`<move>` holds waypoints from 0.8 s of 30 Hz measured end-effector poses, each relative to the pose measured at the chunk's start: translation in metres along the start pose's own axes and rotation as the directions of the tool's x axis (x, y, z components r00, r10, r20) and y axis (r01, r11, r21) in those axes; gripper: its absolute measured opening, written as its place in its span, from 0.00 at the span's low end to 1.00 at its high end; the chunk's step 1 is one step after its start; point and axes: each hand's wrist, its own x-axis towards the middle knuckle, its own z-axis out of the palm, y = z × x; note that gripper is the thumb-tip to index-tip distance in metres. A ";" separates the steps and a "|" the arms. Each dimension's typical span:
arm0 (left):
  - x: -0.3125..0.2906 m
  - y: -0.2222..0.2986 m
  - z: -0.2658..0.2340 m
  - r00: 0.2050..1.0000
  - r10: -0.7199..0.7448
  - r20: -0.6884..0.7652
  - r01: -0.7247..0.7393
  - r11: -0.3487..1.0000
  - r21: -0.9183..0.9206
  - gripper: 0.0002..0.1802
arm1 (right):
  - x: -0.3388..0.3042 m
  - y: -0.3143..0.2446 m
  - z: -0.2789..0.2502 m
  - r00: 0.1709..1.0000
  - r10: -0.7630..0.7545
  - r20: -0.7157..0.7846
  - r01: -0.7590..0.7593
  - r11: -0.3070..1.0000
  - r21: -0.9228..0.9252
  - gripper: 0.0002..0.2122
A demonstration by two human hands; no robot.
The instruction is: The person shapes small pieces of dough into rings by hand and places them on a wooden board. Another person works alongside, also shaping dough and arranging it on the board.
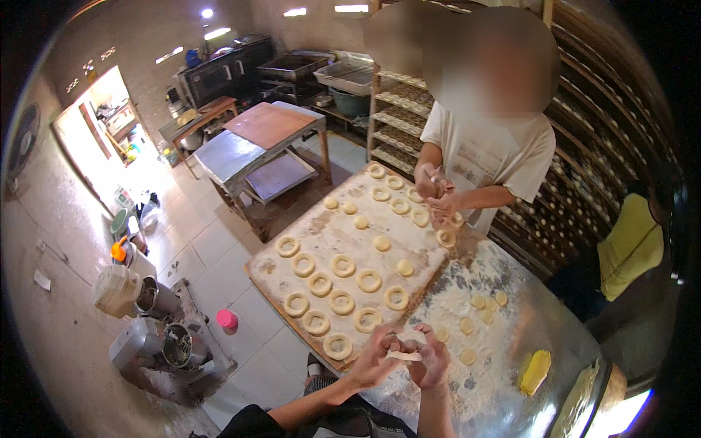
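Dough [404,356] held up between two hands, over the near side of the floury table [511,332].
The left hand [379,355] and right hand [431,359] gripped its opposite sides, fingers curled. Uneven pulling could likely have thinned or torn it; a low swing left might have dented a ring [358,322] on the board [314,230]. It pointed no clear way; its near strand, seemingly the long axis, ran left to right.
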 end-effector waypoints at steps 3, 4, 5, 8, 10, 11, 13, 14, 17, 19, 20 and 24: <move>-0.001 0.010 -0.019 0.981 -0.084 -0.176 0.069 0.994 -0.088 0.17 | 0.028 0.031 0.013 0.930 -0.363 -0.055 0.157 0.528 -0.834 0.23; 0.003 0.014 -0.030 0.969 -0.062 -0.237 0.101 0.983 0.155 0.17 | 0.035 0.041 0.019 0.930 -0.367 -0.035 0.152 0.469 -0.870 0.23; 0.005 0.019 -0.041 0.956 -0.028 -0.292 0.145 0.911 0.386 0.17 | 0.041 0.048 0.026 0.952 -0.304 -0.018 0.156 0.537 -0.829 0.24; 0.006 0.035 -0.072 0.974 0.158 -0.160 0.000 0.712 0.702 0.18 | 0.062 0.069 0.051 0.996 -0.080 0.032 0.081 0.996 -0.038 0.34; 0.005 0.043 -0.094 0.965 0.261 -0.029 -0.116 0.526 0.843 0.18 | 0.076 0.079 0.066 0.991 0.018 0.133 0.094 0.614 -0.783 0.35; 0.004 0.047 -0.105 0.971 0.210 -0.114 -0.037 0.602 0.797 0.16 | 0.085 0.084 0.072 0.982 0.089 0.165 0.141 0.231 -0.963 0.35; 0.004 0.052 -0.125 0.963 0.072 -0.261 0.136 0.706 0.695 0.11 | 0.103 0.098 0.080 0.968 -0.074 0.238 0.248 0.187 -0.951 0.24; 0.005 0.053 -0.134 0.959 0.144 -0.243 0.055 0.750 0.659 0.11 | 0.117 0.106 0.083 0.918 -0.222 0.330 0.365 0.141 -0.920 0.21; 0.008 0.059 -0.163 0.960 0.248 -0.129 -0.073 0.668 0.741 0.10 | 0.136 0.119 0.087 0.947 -0.011 0.322 0.319 0.167 -0.933 0.17; 0.010 0.065 -0.182 0.952 0.227 -0.203 0.002 0.663 0.749 0.09 | 0.149 0.133 0.092 0.951 0.138 0.277 0.224 0.313 -0.923 0.16; 0.012 0.069 -0.192 0.946 0.220 -0.239 0.036 0.661 0.750 0.09 | 0.154 0.141 0.096 0.950 0.081 0.303 0.277 0.237 -0.931 0.16; 0.020 0.082 -0.224 0.951 0.210 -0.227 0.032 0.664 0.747 0.08 | 0.170 0.176 0.113 0.989 -0.087 0.123 0.139 0.216 -0.966 0.18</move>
